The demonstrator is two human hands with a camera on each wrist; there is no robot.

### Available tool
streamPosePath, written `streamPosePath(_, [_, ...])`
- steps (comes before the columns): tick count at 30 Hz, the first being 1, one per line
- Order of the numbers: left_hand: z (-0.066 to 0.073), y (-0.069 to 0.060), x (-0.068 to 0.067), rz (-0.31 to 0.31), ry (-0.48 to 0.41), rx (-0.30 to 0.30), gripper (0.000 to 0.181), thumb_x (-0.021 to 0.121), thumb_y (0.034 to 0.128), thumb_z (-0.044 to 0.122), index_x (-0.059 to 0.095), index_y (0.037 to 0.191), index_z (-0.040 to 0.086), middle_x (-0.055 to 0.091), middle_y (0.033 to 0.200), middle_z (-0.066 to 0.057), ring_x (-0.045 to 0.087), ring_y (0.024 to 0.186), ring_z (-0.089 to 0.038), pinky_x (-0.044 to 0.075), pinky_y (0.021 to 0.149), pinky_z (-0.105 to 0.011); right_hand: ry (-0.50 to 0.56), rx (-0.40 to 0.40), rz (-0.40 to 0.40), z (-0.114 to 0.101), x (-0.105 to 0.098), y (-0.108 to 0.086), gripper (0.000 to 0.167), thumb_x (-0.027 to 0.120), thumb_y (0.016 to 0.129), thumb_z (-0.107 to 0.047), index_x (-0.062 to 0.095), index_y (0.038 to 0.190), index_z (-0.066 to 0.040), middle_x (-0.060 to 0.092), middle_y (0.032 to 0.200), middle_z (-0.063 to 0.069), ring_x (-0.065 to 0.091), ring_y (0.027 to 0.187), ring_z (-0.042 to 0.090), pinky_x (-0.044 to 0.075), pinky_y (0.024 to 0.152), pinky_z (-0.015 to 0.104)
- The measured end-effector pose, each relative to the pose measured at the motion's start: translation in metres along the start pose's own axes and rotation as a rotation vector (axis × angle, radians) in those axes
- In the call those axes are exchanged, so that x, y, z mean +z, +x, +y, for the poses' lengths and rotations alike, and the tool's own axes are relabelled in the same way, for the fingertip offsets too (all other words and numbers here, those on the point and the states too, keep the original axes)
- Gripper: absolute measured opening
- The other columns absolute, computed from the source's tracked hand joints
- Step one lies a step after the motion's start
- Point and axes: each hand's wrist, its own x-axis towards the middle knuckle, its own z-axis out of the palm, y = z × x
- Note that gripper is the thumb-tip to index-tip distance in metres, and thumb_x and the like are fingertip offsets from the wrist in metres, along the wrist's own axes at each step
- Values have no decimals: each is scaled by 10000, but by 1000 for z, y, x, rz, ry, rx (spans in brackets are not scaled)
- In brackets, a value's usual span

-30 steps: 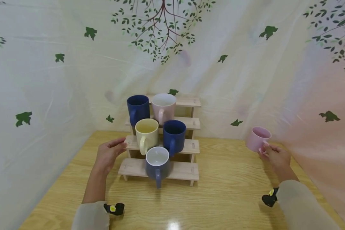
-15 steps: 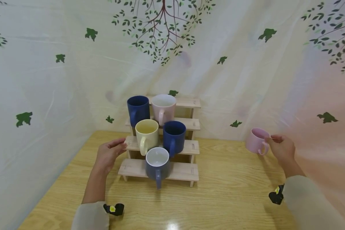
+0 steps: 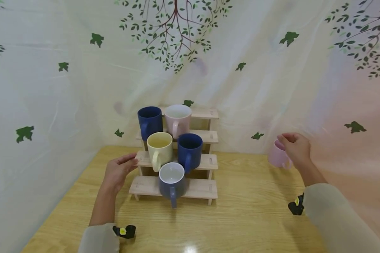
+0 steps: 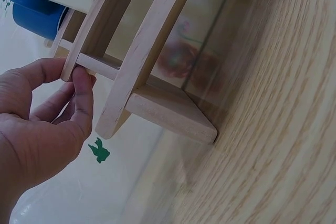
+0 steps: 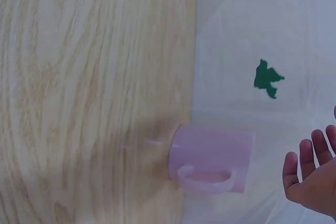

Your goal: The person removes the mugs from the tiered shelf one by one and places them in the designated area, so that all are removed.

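A tiered wooden stand (image 3: 197, 189) bears several mugs. With thumb and fingers, my left hand (image 3: 116, 173) pinches the left end of one of its steps, as the left wrist view shows at the step's tip (image 4: 68, 69). Over on the right, a pink mug (image 3: 276, 157) stands upright on the table, its handle toward me. My right hand (image 3: 298, 150) hovers above this mug with loosely bent fingers. In the right wrist view a gap separates the fingers (image 5: 306, 156) from the mug's rim, and nothing is held.
On the stand are dark blue mugs (image 3: 150, 121) (image 3: 192, 149), a pale pink mug (image 3: 183, 123), a yellow mug (image 3: 166, 151) and a grey-blue mug (image 3: 168, 186). A leaf-printed curtain (image 3: 234, 105) hangs behind the wooden table (image 3: 240, 211).
My right hand has let go of the pink mug's handle and risen above the mug. The mug stays at the table's back right. My left hand keeps its grip on the stand.
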Motion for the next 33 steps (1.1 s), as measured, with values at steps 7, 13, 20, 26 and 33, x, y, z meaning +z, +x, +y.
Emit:
streamPosePath(7, [1, -1, -4, 9, -7, -4, 518, 673, 1008, 123, 499, 1439, -105, 625, 1281, -19, 669, 1005, -45, 568, 949, -203, -142, -84, -37, -26, 24, -4, 522, 669, 985, -454, 662, 1231, 6, 655, 954, -152, 620, 855, -28, 546, 748, 91])
streamPosePath(13, [0, 1, -3, 5, -25, -3, 523, 689, 998, 125, 506, 1427, -111, 637, 1244, 2, 675, 1002, -58, 570, 946, -204, -133, -78, -75, -47, 41, -10, 567, 664, 963, -523, 667, 1264, -42, 679, 1101, -30, 581, 1047, 141, 469, 1005, 346])
streamPosePath(20, [0, 2, 0, 2, -33, -2, 512, 689, 997, 115, 512, 1421, -112, 645, 1216, 21, 676, 1003, -65, 573, 946, -211, -111, -150, -131, -64, 61, -17, 474, 667, 990, -439, 673, 1243, -38, 696, 1069, -39, 611, 1016, 185, 539, 812, 192])
streamPosePath(26, [1, 1, 1, 3, -31, -15, 520, 687, 999, 121, 505, 1433, -101, 643, 1243, 11, 667, 1013, -60, 564, 957, -203, -82, -267, -174, -74, 79, -20, 402, 705, 987, -340, 695, 1210, -5, 717, 1077, 67, 639, 937, 93, 536, 737, 117])
streamPosePath(33, [2, 2, 2, 5, -40, -20, 517, 688, 997, 112, 507, 1434, -96, 649, 1242, 6, 670, 1000, -57, 567, 953, -205, -115, -310, -240, -90, 98, -30, 401, 704, 994, -324, 688, 1251, -17, 713, 1186, 164, 655, 1068, 221, 524, 785, 134])
